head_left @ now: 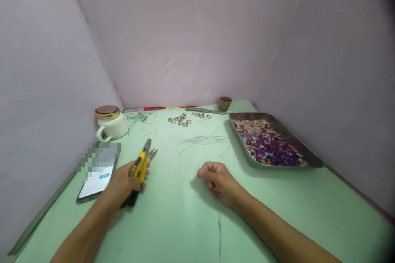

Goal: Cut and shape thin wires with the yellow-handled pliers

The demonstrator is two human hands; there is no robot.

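Gripping a yellow-and-black cutter (140, 169), the person's left hand (126, 184) hovers low over the pale green surface (173, 226) in the head view, its fingers closed around the tool, whose grey tip points up and away. Small pointed blades (153, 155) stick out from the same grip, just beside the cutter, though the rest of them is hidden by the hand. The right hand (219, 183) is nearer the middle, its fingers curled into a loose fist; whether something thin is pinched inside cannot be told. A phone (98, 178) with a lit screen, partly pixelated, lies just left of the left hand, and beyond it stands a white mug (115, 126) with a shiny brown and gold lid (108, 111). Past the hands, thin wires (205, 139) lie loosely across the surface, with small rings of red and clear beads (180, 120) farther back and a tangle of dark wire (138, 117) near the mug. Over on the right, a metal tray (288, 133) holds loose purple, red and clear beads (273, 146), and a small brown cup (225, 104) stands behind its far left corner, near a bundle of thin rods (210, 111)
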